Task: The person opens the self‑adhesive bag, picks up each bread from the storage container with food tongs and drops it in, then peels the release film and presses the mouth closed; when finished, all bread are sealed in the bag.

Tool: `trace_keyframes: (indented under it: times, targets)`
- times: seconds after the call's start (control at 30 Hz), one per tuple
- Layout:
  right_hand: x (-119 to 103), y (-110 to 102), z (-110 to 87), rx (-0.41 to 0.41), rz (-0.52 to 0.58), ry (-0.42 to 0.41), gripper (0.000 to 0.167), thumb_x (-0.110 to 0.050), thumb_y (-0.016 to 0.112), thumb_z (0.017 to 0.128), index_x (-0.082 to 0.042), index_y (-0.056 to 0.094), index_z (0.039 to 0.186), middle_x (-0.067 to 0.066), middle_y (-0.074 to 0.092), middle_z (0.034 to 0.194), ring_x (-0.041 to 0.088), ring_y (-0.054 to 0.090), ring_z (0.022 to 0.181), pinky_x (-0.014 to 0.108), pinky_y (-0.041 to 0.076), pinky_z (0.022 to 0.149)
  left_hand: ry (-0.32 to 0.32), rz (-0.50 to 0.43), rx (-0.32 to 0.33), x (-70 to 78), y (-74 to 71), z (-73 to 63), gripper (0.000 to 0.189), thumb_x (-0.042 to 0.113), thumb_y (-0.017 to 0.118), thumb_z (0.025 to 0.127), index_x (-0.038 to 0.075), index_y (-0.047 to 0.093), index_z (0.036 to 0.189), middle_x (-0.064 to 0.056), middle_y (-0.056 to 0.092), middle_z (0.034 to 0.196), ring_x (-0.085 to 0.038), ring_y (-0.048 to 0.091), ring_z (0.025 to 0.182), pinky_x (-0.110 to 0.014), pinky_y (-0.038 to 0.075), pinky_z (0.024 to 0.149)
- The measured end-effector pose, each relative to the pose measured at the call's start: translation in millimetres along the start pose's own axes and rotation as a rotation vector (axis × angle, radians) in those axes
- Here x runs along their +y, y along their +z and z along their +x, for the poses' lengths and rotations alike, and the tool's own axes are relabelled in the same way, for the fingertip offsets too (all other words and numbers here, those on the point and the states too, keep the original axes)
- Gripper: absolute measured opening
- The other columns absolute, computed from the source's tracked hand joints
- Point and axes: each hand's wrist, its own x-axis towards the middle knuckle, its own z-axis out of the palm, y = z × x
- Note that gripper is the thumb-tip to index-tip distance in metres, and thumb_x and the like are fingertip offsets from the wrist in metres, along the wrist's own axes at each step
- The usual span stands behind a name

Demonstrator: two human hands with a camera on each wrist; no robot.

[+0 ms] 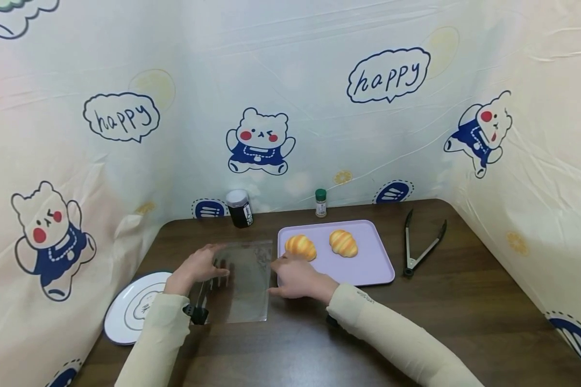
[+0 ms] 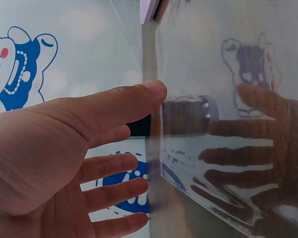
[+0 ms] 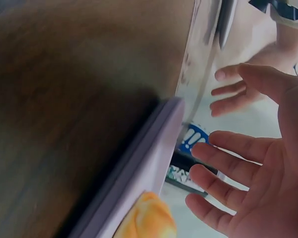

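Observation:
A clear, glossy rectangular sheet [image 1: 244,285] lies on the table between the two hands. My left hand [image 1: 198,271] is at its left edge, thumb and fingers spread and holding nothing. In the left wrist view, the left thumb [image 2: 154,89] comes right to the sheet's edge, and the fingers are mirrored in the glossy surface. On the other side, my right hand [image 1: 300,277] hovers by the sheet's right edge and overlaps the lilac tray [image 1: 368,269]. Its fingers [image 3: 228,183] are extended and apart, with nothing between them. Two croissants, one left [image 1: 301,246] and one right [image 1: 343,243], lie on the tray.
Behind the sheet stand a dark jar with a pale lid [image 1: 240,209] and a small green-capped shaker [image 1: 321,204]. Black-tipped tongs [image 1: 411,263] lie spread right of the tray. A white plate [image 1: 121,317] sits beside the left forearm. Printed cloth [image 1: 310,161] hangs around the table.

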Motion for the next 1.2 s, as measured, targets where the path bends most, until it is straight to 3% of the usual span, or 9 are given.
trace_keyframes:
  times: [0.27, 0.4, 0.47, 0.57, 0.73, 0.83, 1.03, 1.2]
  targets:
    - [-14.9, 14.2, 8.9, -0.055, -0.114, 0.025, 0.065, -0.066, 0.064, 0.085, -0.017, 0.066, 0.127, -0.001, 0.069, 0.122, 0.019, 0.056, 0.114, 0.037, 0.048, 0.095, -0.005, 0.007, -0.035, 0.3, 4.6, 1.1, 0.078, 0.035, 0.079, 0.085, 0.006, 0.045, 0.149, -0.029, 0.039, 0.153, -0.048, 0.046, 0.133, -0.067, 0.041, 0.104]
    - [-19.7, 20.9, 11.7, -0.1, -0.135, 0.041, 0.066, -0.068, 0.062, 0.085, -0.018, 0.065, 0.128, -0.001, 0.067, 0.126, 0.019, 0.053, 0.119, 0.039, 0.046, 0.098, -0.028, 0.001, -0.081, 2.8, 5.7, -1.7, 0.076, 0.037, 0.078, 0.086, 0.006, 0.046, 0.147, -0.027, 0.048, 0.146, -0.042, 0.055, 0.12, -0.065, 0.046, 0.099]
    - [-21.3, 22.5, 11.8, -0.123, -0.137, 0.047, 0.065, -0.068, 0.063, 0.084, -0.02, 0.065, 0.129, -0.001, 0.066, 0.128, 0.02, 0.052, 0.122, 0.04, 0.045, 0.1, -0.041, 0.004, -0.105, 3.9, 6.3, -2.3, 0.072, 0.038, 0.078, 0.085, 0.005, 0.049, 0.142, -0.024, 0.057, 0.135, -0.036, 0.059, 0.108, -0.061, 0.051, 0.095]
    - [-23.4, 22.6, 11.2, -0.153, -0.132, 0.05, 0.064, -0.067, 0.063, 0.084, -0.023, 0.064, 0.131, -0.002, 0.064, 0.133, 0.021, 0.05, 0.129, 0.043, 0.041, 0.108, -0.05, 0.018, -0.121, 3.3, 8.5, -1.7, 0.069, 0.039, 0.078, 0.085, 0.005, 0.052, 0.139, -0.021, 0.06, 0.127, -0.032, 0.059, 0.101, -0.059, 0.052, 0.093]
    - [-25.2, 24.7, 11.5, -0.172, -0.147, 0.05, 0.064, -0.068, 0.063, 0.084, -0.026, 0.064, 0.132, -0.003, 0.062, 0.138, 0.022, 0.043, 0.14, 0.049, 0.031, 0.118, -0.045, 0.05, -0.099, 1.6, 11.2, -0.3, 0.076, 0.039, 0.078, 0.085, 0.003, 0.049, 0.144, -0.029, 0.046, 0.145, -0.045, 0.05, 0.122, -0.067, 0.044, 0.101]
    - [-25.2, 26.3, 12.4, -0.18, -0.161, 0.058, 0.066, -0.07, 0.063, 0.083, -0.026, 0.063, 0.133, -0.002, 0.06, 0.141, 0.023, 0.04, 0.143, 0.05, 0.028, 0.12, -0.042, 0.06, -0.089, 0.6, 13.3, 0.8, 0.075, 0.039, 0.079, 0.085, 0.003, 0.05, 0.145, -0.029, 0.043, 0.147, -0.046, 0.048, 0.124, -0.066, 0.043, 0.102]
    - [-24.9, 26.2, 13.9, -0.188, -0.16, 0.052, 0.063, -0.069, 0.063, 0.083, -0.029, 0.064, 0.132, -0.004, 0.06, 0.141, 0.023, 0.038, 0.145, 0.051, 0.026, 0.121, -0.04, 0.043, -0.065, -1.8, 16.6, 5.2, 0.068, 0.035, 0.082, 0.082, 0.003, 0.057, 0.138, -0.023, 0.054, 0.139, -0.036, 0.057, 0.11, -0.059, 0.049, 0.101]
    - [-24.5, 25.8, 12.9, -0.14, -0.184, 0.022, 0.05, -0.064, 0.065, 0.085, -0.032, 0.068, 0.123, -0.008, 0.066, 0.13, 0.019, 0.046, 0.135, 0.049, 0.029, 0.119, -0.017, 0.026, -0.038, 0.1, 18.1, 7.3, 0.052, 0.029, 0.083, 0.082, 0.005, 0.067, 0.124, -0.016, 0.067, 0.116, -0.026, 0.061, 0.092, -0.052, 0.056, 0.089]
